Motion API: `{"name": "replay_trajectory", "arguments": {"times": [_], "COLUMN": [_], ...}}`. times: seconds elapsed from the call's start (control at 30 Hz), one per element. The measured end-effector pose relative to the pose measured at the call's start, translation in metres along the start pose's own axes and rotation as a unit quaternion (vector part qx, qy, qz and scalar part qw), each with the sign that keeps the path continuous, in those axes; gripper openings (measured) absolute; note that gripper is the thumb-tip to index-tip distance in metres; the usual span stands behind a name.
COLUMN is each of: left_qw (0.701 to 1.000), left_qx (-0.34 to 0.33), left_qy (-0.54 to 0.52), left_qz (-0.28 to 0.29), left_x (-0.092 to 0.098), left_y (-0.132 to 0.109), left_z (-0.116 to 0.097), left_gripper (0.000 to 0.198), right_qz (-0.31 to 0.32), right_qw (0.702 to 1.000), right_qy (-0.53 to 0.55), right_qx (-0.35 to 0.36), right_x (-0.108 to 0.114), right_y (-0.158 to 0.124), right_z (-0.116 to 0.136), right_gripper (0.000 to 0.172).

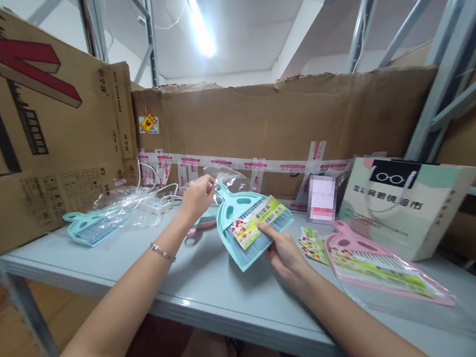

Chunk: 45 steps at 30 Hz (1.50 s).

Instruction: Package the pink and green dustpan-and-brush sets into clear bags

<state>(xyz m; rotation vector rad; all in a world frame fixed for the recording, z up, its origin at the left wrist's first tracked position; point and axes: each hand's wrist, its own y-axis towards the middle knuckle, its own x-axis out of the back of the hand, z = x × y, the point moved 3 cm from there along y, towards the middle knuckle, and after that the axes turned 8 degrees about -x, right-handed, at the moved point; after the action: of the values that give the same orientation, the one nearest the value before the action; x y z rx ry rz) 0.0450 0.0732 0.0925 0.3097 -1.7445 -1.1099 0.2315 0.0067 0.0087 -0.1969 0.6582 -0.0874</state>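
My right hand (287, 256) grips the lower right side of a turquoise dustpan (238, 202), its thumb pressing on a green and yellow printed card (246, 232). Blue bristles of a small brush (251, 253) show around that card inside the pan. The dustpan is held tilted above the table, handle up and to the left. Beside the handle tip, the fingers of my left hand (198, 198) are pinched together; what they hold is hidden. Clear plastic film (236, 178) shows just behind the handle. Partly covered by the dustpan, a pink and turquoise item (205, 222) lies on the table.
At left on the grey table (136, 270) lies another turquoise dustpan set (94, 229) near crumpled clear plastic and a white power strip (158, 204). On the right are a pink dustpan set (381, 265), printed cards (313, 245) and a paper bag (403, 211). Cardboard (243, 123) stands behind.
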Motion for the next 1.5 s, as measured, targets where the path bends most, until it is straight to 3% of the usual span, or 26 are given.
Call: {"name": "replay_trajectory", "arguments": {"times": [0.1,0.17,0.37,0.5,0.67,0.8,1.07,1.2,1.27,1.33,1.4,1.5], "left_qw": [0.997,0.994,0.984,0.971,0.961,0.950,0.957,0.961,0.954,0.954,0.962,0.956], "left_qx": [-0.032,-0.065,-0.102,-0.145,-0.184,-0.199,-0.225,-0.248,-0.273,-0.270,-0.207,-0.009], "left_qy": [-0.068,-0.085,-0.139,-0.182,-0.204,-0.225,-0.135,-0.074,-0.086,-0.127,-0.163,-0.196], "left_qz": [0.001,0.007,0.048,0.050,0.032,0.083,0.119,0.096,0.085,0.039,-0.065,-0.218], "left_x": [-0.025,-0.032,-0.031,-0.030,-0.025,-0.028,-0.022,-0.025,-0.024,-0.016,-0.004,0.009], "left_y": [-0.006,-0.012,-0.025,-0.027,-0.030,-0.031,-0.038,-0.044,-0.045,-0.043,-0.039,-0.037], "left_z": [0.000,0.000,0.007,-0.006,-0.026,-0.028,-0.042,-0.056,-0.060,-0.060,-0.052,-0.031], "left_gripper": [0.012,0.013,0.014,0.016,0.019,0.018,0.020,0.023,0.022,0.021,0.020,0.024], "right_qz": [-0.019,-0.023,-0.039,-0.048,-0.011,-0.031,-0.072,-0.031,-0.024,-0.033,-0.041,-0.038], "right_qw": [1.000,1.000,0.999,0.999,0.999,0.999,0.995,0.998,0.998,0.997,0.996,0.995], "right_qy": [0.012,0.014,0.027,0.005,-0.035,0.013,0.062,0.037,0.042,0.058,0.070,0.084], "right_qx": [-0.008,-0.015,-0.005,-0.002,-0.029,-0.022,0.040,0.037,0.033,0.038,0.047,0.050], "right_x": [0.003,0.004,0.008,0.009,0.004,0.005,0.008,0.004,0.004,0.006,0.009,0.009], "right_y": [0.005,0.007,0.013,0.014,0.011,0.013,0.012,0.011,0.012,0.014,0.015,0.014], "right_z": [-0.004,-0.006,-0.006,-0.008,-0.013,-0.012,-0.006,-0.008,-0.009,-0.008,-0.006,-0.003], "right_gripper": [0.013,0.012,0.011,0.014,0.016,0.014,0.016,0.015,0.015,0.018,0.023,0.025]}}
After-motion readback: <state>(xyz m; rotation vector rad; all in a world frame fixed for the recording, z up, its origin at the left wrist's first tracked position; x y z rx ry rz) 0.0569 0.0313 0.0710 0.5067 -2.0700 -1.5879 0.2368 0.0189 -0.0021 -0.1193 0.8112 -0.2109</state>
